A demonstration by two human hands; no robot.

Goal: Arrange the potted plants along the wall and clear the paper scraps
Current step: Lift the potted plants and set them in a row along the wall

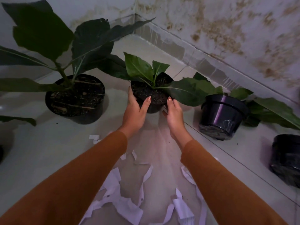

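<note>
Both hands clasp a small black potted plant (151, 93) in the middle of the frame: the left hand (135, 111) wraps the pot's left side with its thumb hooked over the rim onto the soil, and the right hand (174, 113) grips the right side in the same way, the fingers (170, 101) of each curled closed around the pot wall. Whether the pot rests on the floor (48, 143) or is raised just off it cannot be told. Orange-brown sleeves (219, 176) cover both forearms. To the left of centre stands a larger black potted plant (76, 96) with broad dark leaves reaching into the upper left of the frame. At right, near the foot of the stained wall (227, 30), a black pot (222, 116) lies tilted on its side, its leaves spread toward the wall, with clear wrap around its base. Another dark pot (286, 159) sits at the right edge, partly cut off. Torn white paper scraps (123, 202) litter the floor in the lower middle of the frame, between and beneath the forearms, with a few smaller pieces nearer the left wrist.
</note>
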